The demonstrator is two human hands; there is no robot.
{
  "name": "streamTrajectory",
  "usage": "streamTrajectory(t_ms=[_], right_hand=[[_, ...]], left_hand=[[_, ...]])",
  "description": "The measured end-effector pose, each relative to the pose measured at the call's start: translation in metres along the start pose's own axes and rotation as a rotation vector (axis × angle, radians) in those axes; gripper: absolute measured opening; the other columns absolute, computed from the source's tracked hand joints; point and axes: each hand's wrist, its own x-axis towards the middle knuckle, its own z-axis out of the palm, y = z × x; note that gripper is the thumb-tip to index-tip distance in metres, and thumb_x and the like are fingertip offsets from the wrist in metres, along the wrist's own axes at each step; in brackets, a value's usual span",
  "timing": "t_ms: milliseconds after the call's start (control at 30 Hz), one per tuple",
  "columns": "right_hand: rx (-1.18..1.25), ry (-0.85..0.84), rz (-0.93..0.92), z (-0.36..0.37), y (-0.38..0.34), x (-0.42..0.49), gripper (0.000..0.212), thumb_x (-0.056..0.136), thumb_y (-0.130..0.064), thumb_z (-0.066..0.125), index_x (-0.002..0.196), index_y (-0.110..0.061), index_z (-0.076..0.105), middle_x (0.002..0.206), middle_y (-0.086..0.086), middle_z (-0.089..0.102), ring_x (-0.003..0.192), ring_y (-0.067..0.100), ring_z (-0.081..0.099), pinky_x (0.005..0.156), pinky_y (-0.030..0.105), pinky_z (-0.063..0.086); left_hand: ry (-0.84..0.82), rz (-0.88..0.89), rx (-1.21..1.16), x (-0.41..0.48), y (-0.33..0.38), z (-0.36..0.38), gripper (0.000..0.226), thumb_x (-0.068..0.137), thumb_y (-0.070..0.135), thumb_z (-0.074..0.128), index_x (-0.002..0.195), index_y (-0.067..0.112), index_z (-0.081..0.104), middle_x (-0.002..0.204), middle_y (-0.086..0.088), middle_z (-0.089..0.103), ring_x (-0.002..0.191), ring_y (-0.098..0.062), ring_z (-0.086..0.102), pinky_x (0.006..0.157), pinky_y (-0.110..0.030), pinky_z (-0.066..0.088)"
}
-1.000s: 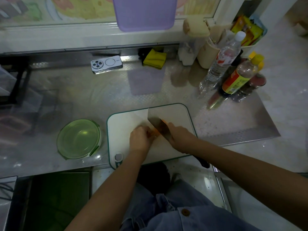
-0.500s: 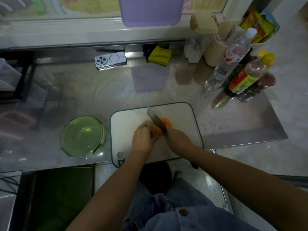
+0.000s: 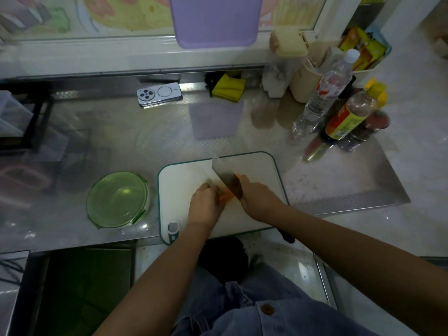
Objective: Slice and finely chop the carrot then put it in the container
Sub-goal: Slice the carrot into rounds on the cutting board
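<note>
An orange carrot (image 3: 226,195) lies on the white cutting board (image 3: 257,166) with the green rim. My left hand (image 3: 204,206) holds the carrot's left part with curled fingers. My right hand (image 3: 258,198) grips the handle of a cleaver (image 3: 225,177), whose wide blade stands across the carrot, tip pointing away to the upper left. A little orange shows on the blade's far side. The round green glass container (image 3: 117,199) sits left of the board, with nothing in it that I can see.
A phone (image 3: 158,94) lies at the back of the steel counter, a yellow cloth (image 3: 228,88) beside it. Bottles (image 3: 324,93) and a beige holder (image 3: 304,78) crowd the back right. A purple board (image 3: 214,20) hangs above. The counter edge runs just under the cutting board.
The cleaver has kept chopping at the same spot, its blade rising and dropping across the carrot. Both hands stay on the board. The camera view shifted slightly.
</note>
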Motion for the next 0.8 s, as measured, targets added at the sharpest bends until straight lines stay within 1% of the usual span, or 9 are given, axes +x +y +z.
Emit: streamTrajectory(t_ms=[100, 167, 300, 400, 500, 600, 700, 733, 800], right_hand=[[-0.037, -0.033, 0.021, -0.001, -0.002, -0.004, 0.046, 0.095, -0.011, 0.041, 0.138, -0.006, 0.025, 0.097, 0.017, 0.056, 0.071, 0.024, 0.045, 0.059, 0.032, 0.034], [-0.060, -0.063, 0.042, -0.003, -0.001, -0.006, 0.049, 0.095, -0.010, 0.040, 0.140, -0.005, 0.023, 0.100, 0.018, 0.056, 0.073, 0.024, 0.046, 0.060, 0.032, 0.034], [-0.044, -0.074, 0.040, -0.001, -0.003, -0.004, 0.054, 0.093, -0.008, 0.042, 0.143, -0.008, 0.021, 0.107, 0.018, 0.057, 0.078, 0.023, 0.046, 0.066, 0.033, 0.037], [-0.037, -0.066, 0.025, 0.001, -0.006, 0.000, 0.059, 0.093, -0.006, 0.042, 0.146, -0.011, 0.018, 0.112, 0.017, 0.055, 0.081, 0.024, 0.047, 0.068, 0.033, 0.035], [-0.011, -0.040, 0.024, 0.004, -0.005, 0.001, 0.060, 0.092, -0.005, 0.042, 0.147, -0.013, 0.018, 0.110, 0.018, 0.056, 0.081, 0.025, 0.049, 0.067, 0.033, 0.035], [0.028, -0.016, 0.027, 0.008, -0.010, 0.003, 0.048, 0.091, -0.003, 0.041, 0.136, -0.011, 0.030, 0.112, 0.017, 0.053, 0.086, 0.030, 0.053, 0.070, 0.034, 0.037], [0.092, 0.009, 0.005, 0.017, -0.011, 0.012, 0.048, 0.087, -0.002, 0.042, 0.133, -0.013, 0.033, 0.118, 0.015, 0.050, 0.092, 0.037, 0.057, 0.076, 0.041, 0.047], [0.104, 0.019, -0.001, 0.020, -0.009, 0.014, 0.048, 0.086, -0.002, 0.041, 0.132, -0.015, 0.034, 0.117, 0.015, 0.050, 0.090, 0.037, 0.057, 0.075, 0.043, 0.048], [0.109, 0.035, 0.005, 0.023, -0.004, 0.014, 0.049, 0.088, -0.004, 0.039, 0.134, -0.017, 0.031, 0.107, 0.014, 0.054, 0.084, 0.036, 0.058, 0.068, 0.039, 0.045]], left_hand=[[-0.001, -0.014, -0.007, 0.001, 0.001, -0.001, 0.015, 0.081, 0.022, 0.069, 0.082, 0.008, 0.065, 0.090, -0.012, 0.058, 0.083, -0.031, 0.058, 0.067, -0.031, 0.035], [-0.003, -0.022, -0.014, 0.001, 0.002, -0.001, 0.014, 0.080, 0.021, 0.070, 0.080, 0.009, 0.065, 0.088, -0.012, 0.058, 0.082, -0.031, 0.058, 0.068, -0.032, 0.037], [-0.002, -0.033, -0.002, 0.003, 0.003, 0.000, 0.013, 0.081, 0.019, 0.068, 0.076, 0.009, 0.062, 0.086, -0.011, 0.057, 0.080, -0.031, 0.057, 0.065, -0.030, 0.033], [-0.011, -0.019, 0.043, 0.005, 0.005, 0.001, 0.012, 0.084, 0.020, 0.064, 0.080, 0.008, 0.064, 0.090, -0.013, 0.058, 0.081, -0.032, 0.058, 0.068, -0.033, 0.039], [-0.018, -0.009, 0.052, 0.007, 0.004, 0.001, 0.014, 0.085, 0.021, 0.063, 0.082, 0.007, 0.064, 0.090, -0.012, 0.058, 0.081, -0.031, 0.058, 0.068, -0.033, 0.039], [-0.019, -0.004, 0.039, 0.007, 0.004, 0.001, 0.013, 0.085, 0.020, 0.062, 0.083, 0.007, 0.065, 0.091, -0.013, 0.059, 0.082, -0.031, 0.059, 0.070, -0.034, 0.041], [-0.022, -0.002, 0.019, 0.007, 0.005, 0.001, 0.012, 0.084, 0.019, 0.064, 0.084, 0.007, 0.066, 0.092, -0.013, 0.060, 0.082, -0.031, 0.059, 0.072, -0.035, 0.042], [-0.023, -0.003, 0.017, 0.007, 0.005, 0.000, 0.012, 0.084, 0.019, 0.064, 0.084, 0.007, 0.066, 0.092, -0.013, 0.060, 0.083, -0.031, 0.059, 0.072, -0.035, 0.042], [-0.025, -0.013, 0.020, 0.008, 0.004, -0.001, 0.013, 0.083, 0.021, 0.064, 0.082, 0.008, 0.064, 0.091, -0.013, 0.060, 0.083, -0.031, 0.059, 0.071, -0.035, 0.041]])
